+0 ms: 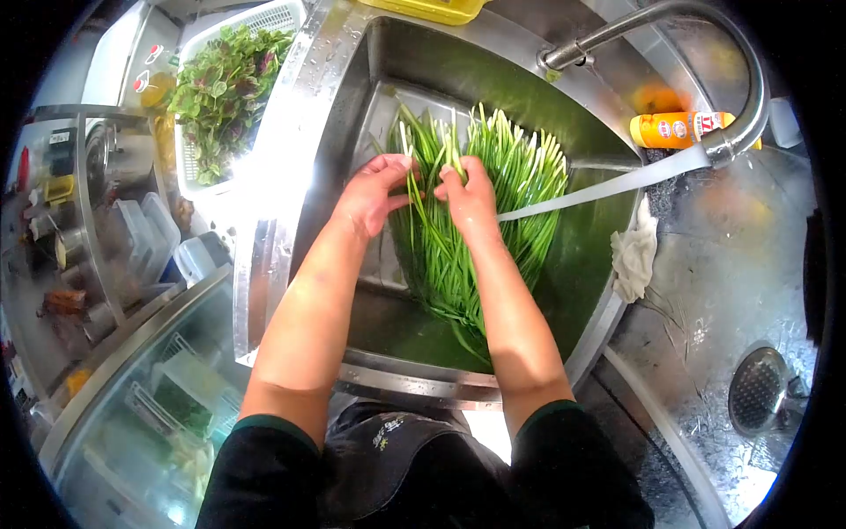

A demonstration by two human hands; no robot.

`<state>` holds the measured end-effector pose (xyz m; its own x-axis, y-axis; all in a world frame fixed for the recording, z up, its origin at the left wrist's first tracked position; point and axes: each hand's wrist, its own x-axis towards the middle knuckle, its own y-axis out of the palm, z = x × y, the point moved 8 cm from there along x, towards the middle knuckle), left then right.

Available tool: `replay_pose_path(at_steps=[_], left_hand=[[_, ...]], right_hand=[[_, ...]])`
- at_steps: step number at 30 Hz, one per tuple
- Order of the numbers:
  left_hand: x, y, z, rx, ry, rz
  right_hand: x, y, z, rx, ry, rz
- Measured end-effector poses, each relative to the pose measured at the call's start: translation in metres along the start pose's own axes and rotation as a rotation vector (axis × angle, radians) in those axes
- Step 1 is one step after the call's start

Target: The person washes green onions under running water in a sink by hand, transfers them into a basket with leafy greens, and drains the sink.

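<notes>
A big bundle of green Chinese chives with pale stem ends lies in the steel sink. Over the bundle's left side, my left hand pinches a thin chive stalk between thumb and forefinger, its other fingers loosely bent. My right hand is closed around a few chive stems, whose pale tips stick up above the fist. Both hands are close together. From the curved faucet, a stream of water falls onto the chives just right of my right wrist.
To the left, a white basket holds leafy greens. An orange bottle lies behind the faucet's end, and a crumpled cloth sits by the sink's right rim. A yellow container stands at the far edge.
</notes>
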<state>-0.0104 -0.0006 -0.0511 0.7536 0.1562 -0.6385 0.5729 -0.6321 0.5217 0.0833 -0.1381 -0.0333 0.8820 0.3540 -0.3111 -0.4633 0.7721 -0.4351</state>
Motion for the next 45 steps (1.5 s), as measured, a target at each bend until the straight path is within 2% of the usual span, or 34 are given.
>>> replay_pose_path(at_steps=[2, 3, 6, 8, 10, 11, 12, 14, 15, 17, 19, 20, 22, 25, 26, 27, 28, 29, 30, 32, 33, 34, 35, 36, 37, 38, 39, 40, 42, 44, 45], left_hand=[[0.0, 0.003, -0.001, 0.122, 0.005, 0.001], [-0.001, 0.007, -0.003, 0.195, 0.015, 0.003], [0.003, 0.006, -0.002, 0.355, 0.051, 0.005], [0.001, 0.005, -0.008, 0.404, 0.086, -0.017], [-0.005, -0.006, -0.025, 0.468, 0.198, -0.208], [-0.006, -0.01, -0.033, 0.494, 0.257, -0.295], [-0.001, -0.019, -0.034, 0.377, 0.252, -0.336], [0.005, -0.019, -0.041, 0.227, 0.279, -0.396], [0.007, -0.012, -0.045, 0.24, 0.292, -0.395], [0.032, -0.031, -0.025, 0.239, 0.264, -0.395], [0.038, -0.031, -0.003, -0.122, 0.136, -0.355], [0.038, -0.025, 0.004, -0.282, 0.077, -0.327], [0.03, -0.015, 0.013, -0.433, 0.013, -0.286], [0.025, -0.011, 0.005, -0.267, 0.063, -0.324], [0.022, -0.012, -0.003, -0.102, 0.12, -0.367], [0.018, -0.02, -0.012, 0.127, 0.19, -0.439], [0.013, -0.027, -0.021, 0.36, 0.246, -0.532], [0.018, -0.044, -0.019, 0.414, 0.346, -0.569], [0.017, -0.059, -0.011, 0.367, 0.239, -0.608], [0.014, -0.079, 0.012, 0.271, 0.013, -0.668], [0.017, -0.085, 0.023, 0.309, -0.157, -0.652], [0.022, -0.08, 0.026, 0.177, -0.131, -0.627], [0.023, -0.076, 0.032, 0.042, -0.109, -0.605], [0.018, -0.072, 0.036, -0.09, -0.089, -0.585], [0.014, -0.063, 0.029, -0.067, -0.027, -0.426], [0.008, -0.066, 0.027, 0.093, -0.067, -0.518], [0.0, -0.07, 0.023, 0.256, -0.106, -0.61], [-0.005, -0.075, 0.017, 0.422, -0.144, -0.702], [0.004, -0.082, 0.02, 0.369, -0.113, -0.667], [-0.001, -0.059, 0.014, 0.272, -0.048, -0.605], [0.003, -0.055, 0.016, 0.253, -0.012, -0.565]], right_hand=[[-0.006, 0.001, 0.011, 0.187, 0.202, 0.038], [0.002, 0.002, 0.024, 0.059, 0.017, -0.02], [0.006, 0.019, 0.024, 0.265, 0.124, 0.194], [0.008, 0.022, 0.029, 0.333, 0.153, 0.198], [0.01, 0.022, 0.035, 0.361, 0.147, 0.146], [0.01, 0.017, 0.035, 0.27, 0.188, 0.076], [0.015, 0.021, 0.026, 0.149, 0.193, 0.13], [0.025, 0.03, 0.02, -0.453, -0.041, -0.036], [0.011, 0.029, 0.047, -0.56, -0.175, -0.078], [-0.019, 0.032, 0.09, -0.359, -0.443, -0.059], [-0.063, 0.045, 0.133, -0.113, -0.636, 0.112], [-0.089, 0.046, 0.156, -0.088, -0.812, 0.16], [-0.102, 0.065, 0.14, -0.246, -0.877, 0.279], [-0.054, 0.047, 0.102, 0.017, -0.719, 0.163], [-0.031, 0.049, 0.076, -0.389, -0.592, 0.077], [-0.013, 0.044, 0.057, -0.639, -0.453, 0.17], [0.005, 0.026, 0.035, -0.5, -0.382, 0.031], [0.023, 0.012, 0.018, -0.3, -0.21, 0.024], [0.031, 0.0, 0.01, -0.167, -0.095, 0.024], [0.024, 0.02, 0.0, -0.397, 0.075, 0.041], [0.027, 0.05, -0.013, -0.771, 0.072, 0.072], [0.005, 0.077, -0.001, -0.676, -0.095, -0.012], [-0.007, 0.095, 0.01, -0.581, -0.148, 0.158], [-0.022, 0.108, 0.017, -0.459, -0.274, 0.232], [-0.028, 0.109, 0.012, -0.549, -0.293, 0.308], [-0.03, 0.106, 0.007, -0.64, -0.318, 0.383], [-0.02, 0.092, -0.005, -0.907, -0.34, 0.418], [-0.005, 0.064, -0.016, -0.876, -0.219, 0.349], [0.019, 0.016, -0.042, -0.778, -0.013, 0.198], [0.02, 0.011, -0.06, -0.835, -0.058, 0.004], [0.015, 0.022, -0.058, -0.815, 0.058, 0.045]])
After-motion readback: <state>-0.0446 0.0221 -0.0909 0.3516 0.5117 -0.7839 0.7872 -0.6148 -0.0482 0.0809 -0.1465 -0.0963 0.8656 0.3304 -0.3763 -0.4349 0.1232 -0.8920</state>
